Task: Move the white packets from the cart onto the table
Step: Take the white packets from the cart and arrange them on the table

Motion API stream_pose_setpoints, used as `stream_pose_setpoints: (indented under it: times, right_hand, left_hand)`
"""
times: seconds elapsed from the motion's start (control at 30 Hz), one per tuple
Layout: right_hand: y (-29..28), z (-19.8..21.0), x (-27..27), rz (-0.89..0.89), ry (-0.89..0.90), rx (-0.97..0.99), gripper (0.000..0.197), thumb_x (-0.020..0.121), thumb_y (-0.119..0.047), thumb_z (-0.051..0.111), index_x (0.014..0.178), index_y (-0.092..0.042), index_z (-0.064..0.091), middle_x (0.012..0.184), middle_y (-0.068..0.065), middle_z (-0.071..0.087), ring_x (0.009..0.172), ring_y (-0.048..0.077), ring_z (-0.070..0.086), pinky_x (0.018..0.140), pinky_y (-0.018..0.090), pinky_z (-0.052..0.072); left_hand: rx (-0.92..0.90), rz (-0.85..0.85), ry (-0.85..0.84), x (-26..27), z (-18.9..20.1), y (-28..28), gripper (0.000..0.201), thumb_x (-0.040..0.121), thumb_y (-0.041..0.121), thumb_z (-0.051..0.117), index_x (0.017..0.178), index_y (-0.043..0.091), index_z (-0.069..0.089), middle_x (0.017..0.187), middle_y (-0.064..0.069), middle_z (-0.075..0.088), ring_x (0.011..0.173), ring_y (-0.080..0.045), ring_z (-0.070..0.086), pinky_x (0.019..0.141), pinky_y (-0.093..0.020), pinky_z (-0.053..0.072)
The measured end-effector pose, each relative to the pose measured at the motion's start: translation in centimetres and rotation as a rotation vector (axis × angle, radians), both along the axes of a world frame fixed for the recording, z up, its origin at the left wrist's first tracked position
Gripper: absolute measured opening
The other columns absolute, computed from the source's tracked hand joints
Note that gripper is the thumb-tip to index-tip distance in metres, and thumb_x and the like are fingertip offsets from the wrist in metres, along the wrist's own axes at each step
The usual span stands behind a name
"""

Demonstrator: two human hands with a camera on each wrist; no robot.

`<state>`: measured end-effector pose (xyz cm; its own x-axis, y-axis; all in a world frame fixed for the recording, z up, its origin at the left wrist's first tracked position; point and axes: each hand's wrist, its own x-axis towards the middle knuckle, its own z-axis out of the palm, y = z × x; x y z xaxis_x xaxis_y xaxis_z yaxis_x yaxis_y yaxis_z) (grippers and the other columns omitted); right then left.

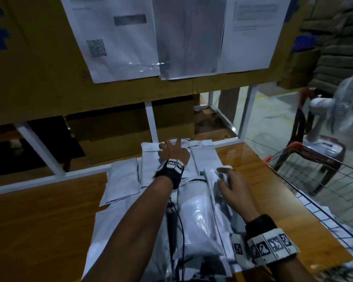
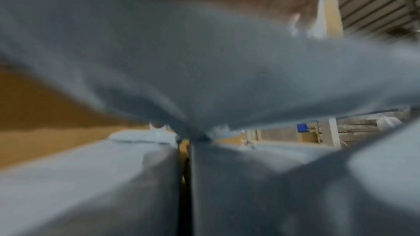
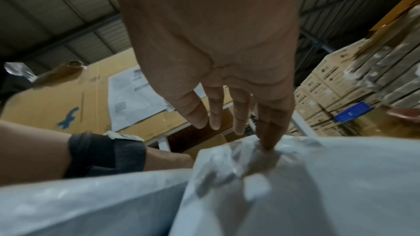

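While both arms reach over the table (image 1: 49, 210), white packets (image 1: 196, 222) lie spread across its middle in an overlapping heap, several side by side, some stacked. Left hand (image 1: 172, 152) lies palm down on the far packets, fingers spread and fairly straight, pressing flat; it grips nothing. Left wrist view is badly blurred: grey-white packet surfaces fill it, and finger detail cannot be told there. Right hand (image 1: 231, 188) hovers low over the nearer right-hand packet (image 3: 261, 168), palm down, fingers extended and slightly apart. In the right wrist view one fingertip (image 3: 268, 143) touches crinkled plastic at the packet's end; the other fingers hang clear of it. No pinch or curl round the packet is visible, so the hand reads as loosely open. Both wrists carry black bands with square printed markers. Cart (image 1: 314, 180), wire mesh with an orange corner, stands just beside the table's right edge; white packets probably lie in it, though only a sliver shows. Cardboard panel (image 1: 39, 68) with taped paper sheets (image 1: 120, 37) stands behind the table. Fan (image 1: 338, 106) stands at far right.
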<state>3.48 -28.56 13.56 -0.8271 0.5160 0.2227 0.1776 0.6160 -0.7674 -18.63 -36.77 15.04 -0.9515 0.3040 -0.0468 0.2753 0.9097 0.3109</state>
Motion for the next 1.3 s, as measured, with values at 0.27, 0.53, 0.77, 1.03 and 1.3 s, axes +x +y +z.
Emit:
stream_pose_setpoints:
  times: [0.27,0.53,0.77,1.03,1.3]
  right_hand:
    - [-0.2,-0.9,2.1,-0.037,0.031,-0.024,0.028,0.096,-0.007,0.057,0.122,-0.014,0.064,0.114,-0.005,0.06,0.105,0.009,0.055,0.082,0.015,0.041]
    - [-1.1,-2.3,2.8,-0.047,0.058,-0.002,0.026,0.093,-0.005,0.058,0.116,-0.013,0.068,0.109,-0.003,0.065,0.102,0.012,0.06,0.09,0.036,0.052]
    - [-2.1,-2.3,3.2,-0.033,0.092,0.037,0.024,0.092,-0.003,0.059,0.113,-0.01,0.069,0.106,-0.004,0.065,0.094,0.004,0.056,0.083,0.019,0.045]
    - [-2.3,-2.1,4.4,-0.043,0.113,0.011,0.025,0.094,-0.004,0.058,0.114,-0.013,0.068,0.109,-0.003,0.068,0.095,0.007,0.066,0.086,0.04,0.056]
    - [-2.6,-1.1,7.3,-0.011,0.107,0.022,0.026,0.097,-0.014,0.056,0.121,-0.019,0.065,0.119,-0.009,0.065,0.108,0.004,0.059,0.093,0.035,0.053]
  left_hand:
    - [-0.143,-0.208,-0.092,-2.1,0.1,-1.0,0.055,0.094,0.036,0.038,0.149,0.03,0.036,0.161,-0.011,0.018,0.144,-0.037,0.022,0.115,-0.054,0.02]
    - [-0.177,-0.477,-0.188,-2.6,-0.7,-5.1,0.073,0.087,0.015,0.056,0.152,0.035,0.031,0.162,0.004,0.024,0.147,-0.026,0.025,0.12,-0.048,0.02]
    - [-0.244,-0.511,0.011,-1.8,-2.8,-4.4,0.053,0.103,0.044,0.032,0.154,0.036,0.021,0.163,-0.001,0.019,0.148,-0.031,0.015,0.115,-0.057,0.016]
    - [-0.068,-0.483,0.07,-0.7,-1.1,-4.3,0.056,0.1,0.049,0.039,0.151,0.029,0.033,0.158,-0.001,0.033,0.145,-0.03,0.026,0.114,-0.052,0.02]
    - [0.135,-0.621,0.064,6.7,4.4,-7.2,0.051,0.099,0.045,0.049,0.147,0.027,0.043,0.15,-0.004,0.047,0.137,-0.027,0.042,0.11,-0.048,0.037]
